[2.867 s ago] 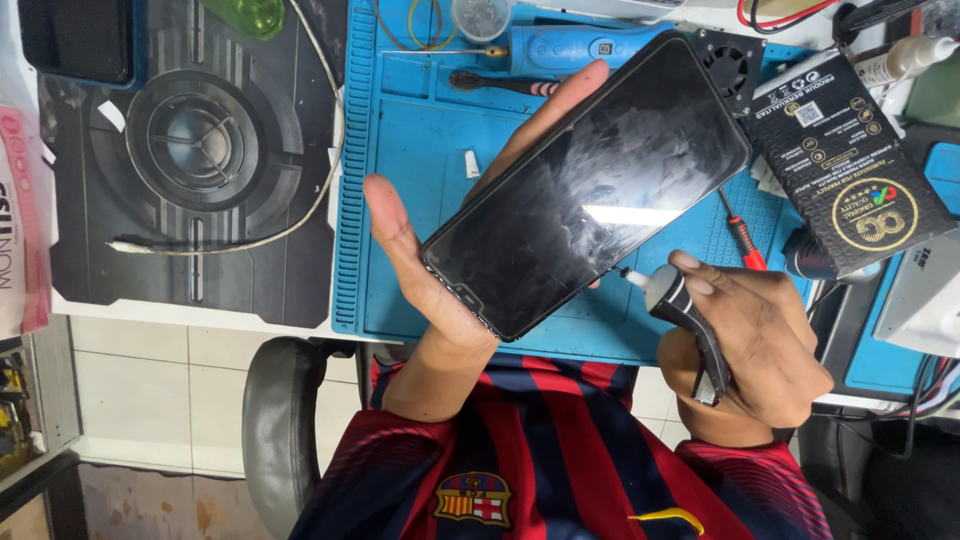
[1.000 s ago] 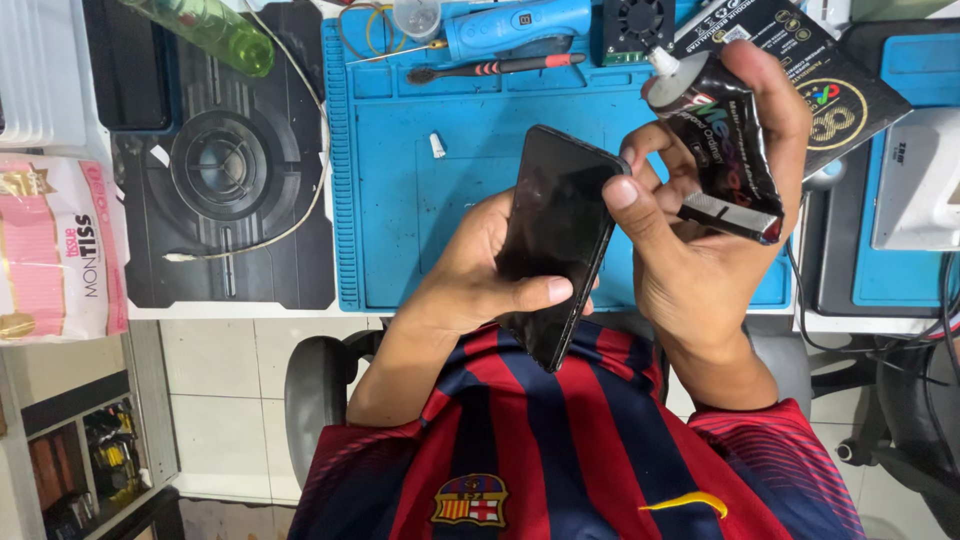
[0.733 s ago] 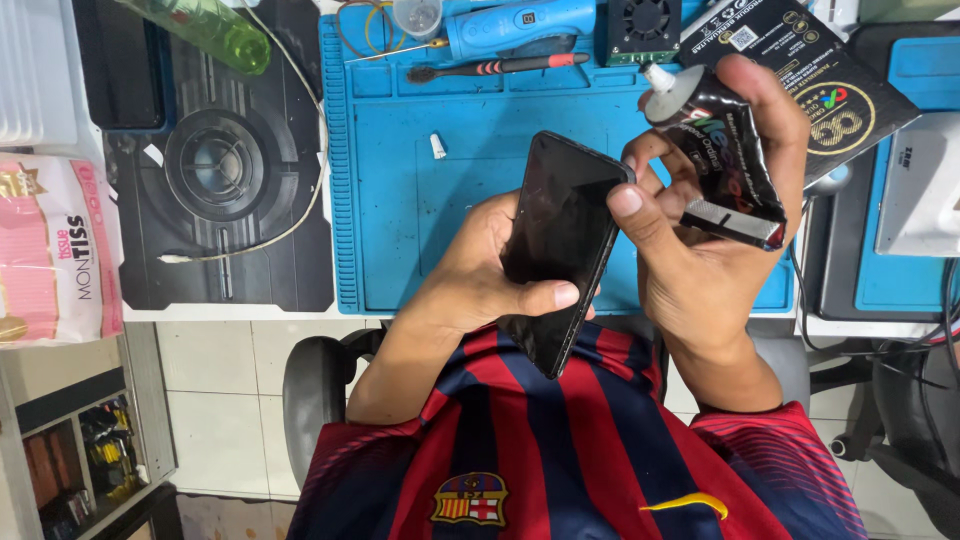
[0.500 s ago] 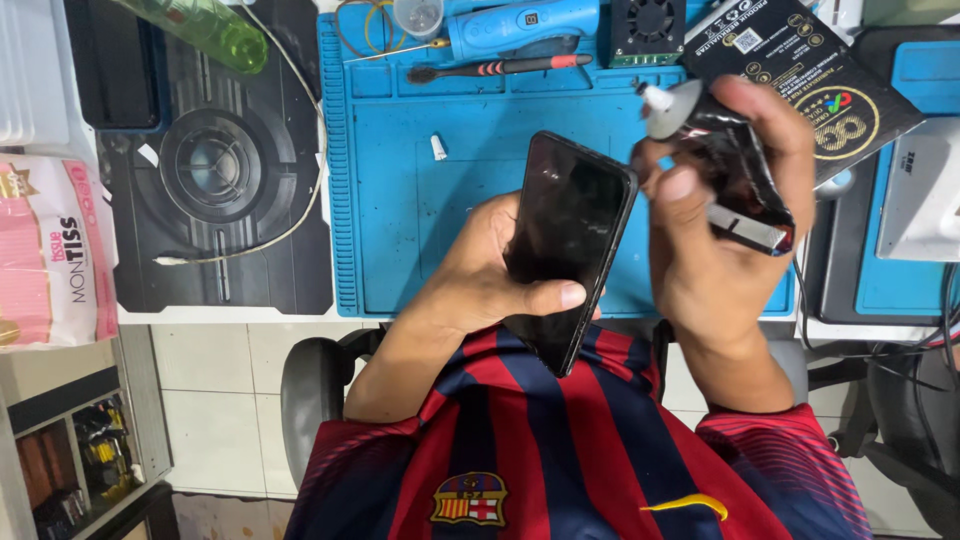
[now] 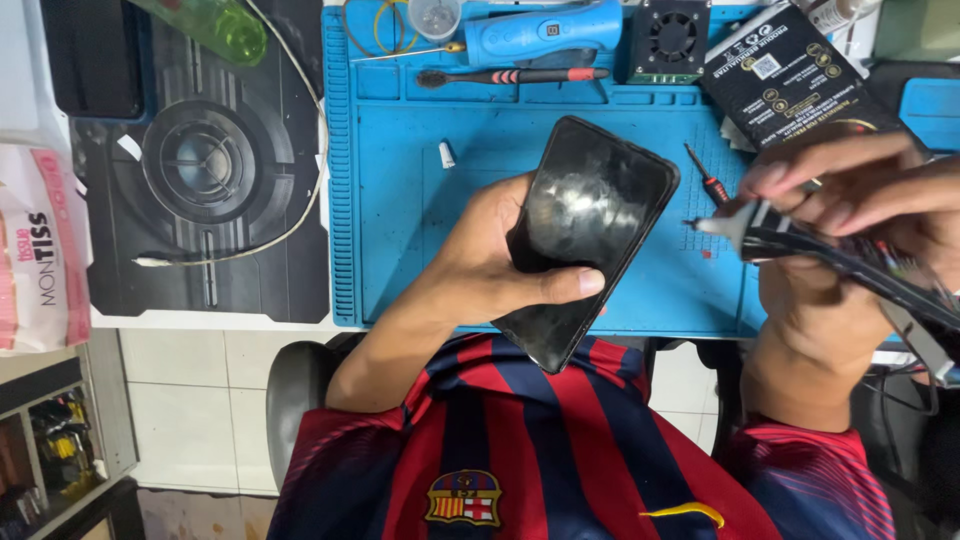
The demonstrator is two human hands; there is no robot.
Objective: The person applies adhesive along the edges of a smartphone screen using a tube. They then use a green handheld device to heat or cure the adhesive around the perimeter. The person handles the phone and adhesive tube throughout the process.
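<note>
Room opens in the middle of the blue work mat (image 5: 400, 250), bare from its left rim to where I hold the phone (image 5: 590, 235), with only a small white cap (image 5: 447, 154) lying on it. The mat's far edge is crowded: a black brush with a red grip (image 5: 510, 76), a blue power tool (image 5: 545, 32), a small black fan (image 5: 668, 38) and a clear cup (image 5: 434, 15). At the far right corner a black rectangular package with pale print and small coloured marks (image 5: 790, 75) lies tilted. Off the mat's left rim sits a black pad with a round ring (image 5: 205, 165), a white cable (image 5: 300, 190) looping over it, and a green bottle (image 5: 215, 22) at its far edge. At the table's left edge lies a white and pink tissue pack (image 5: 40, 250).

My left hand (image 5: 480, 265) wraps the phone from behind, fingers curled round it, thumb (image 5: 560, 285) pressed across its dark, smudged glass near the lower end; the phone tilts over the mat's near edge. My right hand (image 5: 860, 215) pinches a black glue tube (image 5: 800, 240) between bent fingers (image 5: 800, 170), its white nozzle (image 5: 715, 226) pointing toward the phone's right edge, just apart from it. A red-handled screwdriver (image 5: 705, 180) lies on the mat between them.
</note>
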